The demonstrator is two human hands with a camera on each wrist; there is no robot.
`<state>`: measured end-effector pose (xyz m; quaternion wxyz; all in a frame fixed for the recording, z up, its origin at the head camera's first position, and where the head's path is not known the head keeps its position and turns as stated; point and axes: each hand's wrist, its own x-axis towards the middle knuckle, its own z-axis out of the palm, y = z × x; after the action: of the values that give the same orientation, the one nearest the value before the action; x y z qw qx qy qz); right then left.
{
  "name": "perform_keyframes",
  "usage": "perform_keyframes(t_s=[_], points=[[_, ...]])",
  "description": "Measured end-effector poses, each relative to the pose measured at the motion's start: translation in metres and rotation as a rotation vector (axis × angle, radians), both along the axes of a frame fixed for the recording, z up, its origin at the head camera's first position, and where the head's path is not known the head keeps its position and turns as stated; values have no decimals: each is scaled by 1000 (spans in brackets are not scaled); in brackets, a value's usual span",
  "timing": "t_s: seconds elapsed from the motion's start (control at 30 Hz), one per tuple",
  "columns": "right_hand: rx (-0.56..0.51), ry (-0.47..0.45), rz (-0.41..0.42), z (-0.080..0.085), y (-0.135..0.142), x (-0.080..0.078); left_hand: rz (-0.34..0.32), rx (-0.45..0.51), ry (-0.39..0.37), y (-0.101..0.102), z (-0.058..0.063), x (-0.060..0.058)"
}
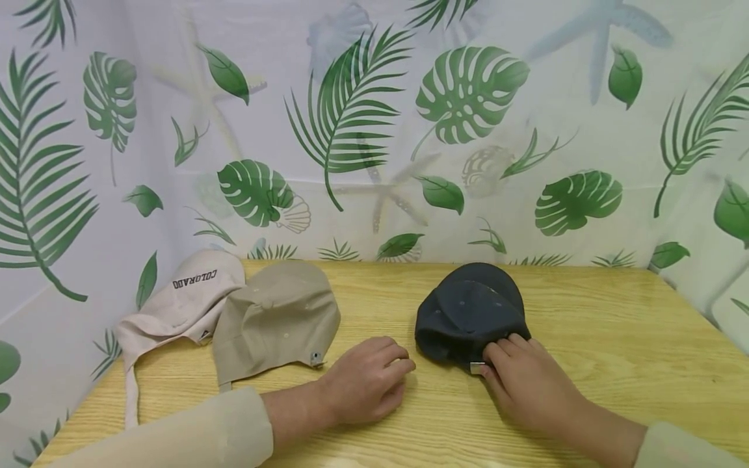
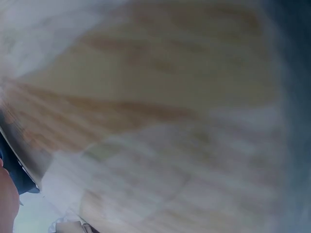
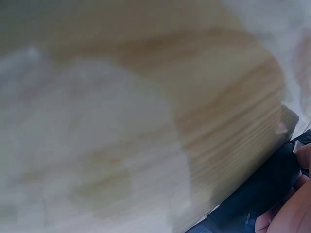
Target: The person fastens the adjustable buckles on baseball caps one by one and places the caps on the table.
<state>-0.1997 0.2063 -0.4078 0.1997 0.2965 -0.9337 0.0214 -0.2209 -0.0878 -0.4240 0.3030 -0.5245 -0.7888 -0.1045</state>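
A dark navy baseball cap [image 1: 468, 315] sits on the wooden table, its back opening and strap facing the person. My right hand [image 1: 535, 383] grips the cap's lower right edge, thumb beside the metal strap buckle [image 1: 478, 368] and fingertips partly hidden at the opening. In the right wrist view the same cap [image 3: 262, 187] shows at the lower right, with fingers on its edge. My left hand [image 1: 368, 380] is held over the table just left of the cap, fingers loosely bent and holding nothing. The left wrist view is mostly blurred tabletop.
To the left lie a khaki cap [image 1: 281, 318] with a strap buckle and, partly behind it, a pale pink cap [image 1: 187, 299] lettered COLORADO, its strap hanging toward the table's front. A leaf-print cloth [image 1: 363, 227] stands behind the wooden table [image 1: 614, 338].
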Motion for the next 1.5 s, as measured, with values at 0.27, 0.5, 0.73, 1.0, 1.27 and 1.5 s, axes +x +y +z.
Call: perform_keyframes(t_s=[0.27,0.5,0.73,1.0,1.27,1.5], points=[[3,-49,-80,1,24,-7,12,-13,-26,-1,0,1],[-14,-24,-106,2,43,-7,14,-10,-44,-1,0,1],[-22,-37,-144,-2,65,-10,8,9,-36,-3,0,1],[-58,-144,-188,0,91,-8,-2,5,-21,-1,1,4],[-29,-168,-210,2,121,-19,18,-15,-45,-1,3,6],[-16,-73,-211,1,134,-23,32,-9,-51,-3,9,5]])
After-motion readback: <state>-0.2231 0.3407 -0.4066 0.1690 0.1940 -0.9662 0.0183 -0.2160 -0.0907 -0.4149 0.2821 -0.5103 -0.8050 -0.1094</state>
